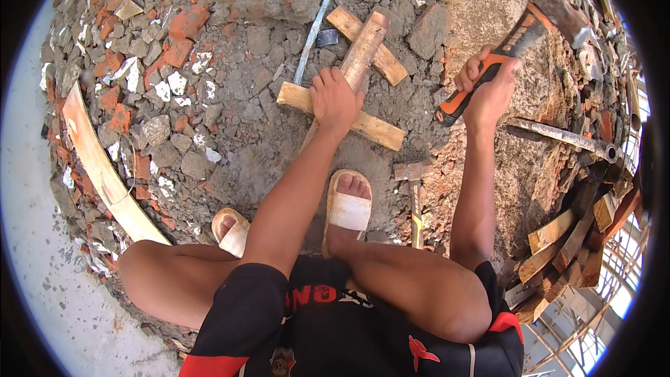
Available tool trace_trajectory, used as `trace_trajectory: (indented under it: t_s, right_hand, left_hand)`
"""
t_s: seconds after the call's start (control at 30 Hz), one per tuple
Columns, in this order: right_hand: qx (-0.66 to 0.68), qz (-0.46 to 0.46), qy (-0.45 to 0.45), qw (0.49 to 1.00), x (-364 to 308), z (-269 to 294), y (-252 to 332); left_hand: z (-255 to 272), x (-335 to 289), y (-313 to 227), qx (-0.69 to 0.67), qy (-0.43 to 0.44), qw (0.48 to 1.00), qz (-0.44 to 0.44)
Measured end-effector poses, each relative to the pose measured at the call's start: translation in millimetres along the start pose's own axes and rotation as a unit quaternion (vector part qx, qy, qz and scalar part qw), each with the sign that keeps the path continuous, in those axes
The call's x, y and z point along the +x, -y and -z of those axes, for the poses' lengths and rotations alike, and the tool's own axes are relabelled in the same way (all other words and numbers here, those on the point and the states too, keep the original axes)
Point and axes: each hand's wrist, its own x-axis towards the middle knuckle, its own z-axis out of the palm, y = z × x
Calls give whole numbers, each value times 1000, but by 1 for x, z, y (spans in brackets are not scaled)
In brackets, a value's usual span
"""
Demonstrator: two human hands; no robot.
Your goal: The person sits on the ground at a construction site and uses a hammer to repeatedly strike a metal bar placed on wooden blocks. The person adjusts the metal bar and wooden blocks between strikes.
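My left hand [335, 101] is closed over a long wooden piece [366, 47], right where it crosses a short wooden block [380, 130]. A second short block [391, 66] lies slantwise under the far end of that piece. Raised at the right, my right hand [487, 87] grips a hammer [525, 31] by its orange and black handle. The dark, worn hammer head points away to the upper right and is slightly blurred. The contact between my left fingertips and the wood is partly hidden by the hand.
Another hammer [417, 202] lies by my sandalled right foot [349, 202]. A thin bluish rod [317, 28] runs beyond my left hand. Broken brick and concrete rubble [188, 91] covers the ground. A metal pipe [565, 137], stacked timber [558, 258] and a curved plank [105, 167] lie around.
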Motion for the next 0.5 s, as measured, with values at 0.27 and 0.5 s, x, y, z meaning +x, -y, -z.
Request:
trace_trajectory:
  t_s: [0.27,0.5]
  right_hand:
    - [-218,61,-25,974,-9,35,-159]
    - [-191,-240,52,950,-15,-6,-128]
  left_hand:
    - [-4,1,-14,1,-13,1000,-15]
    - [0,0,-2,10,-17,1000,-5]
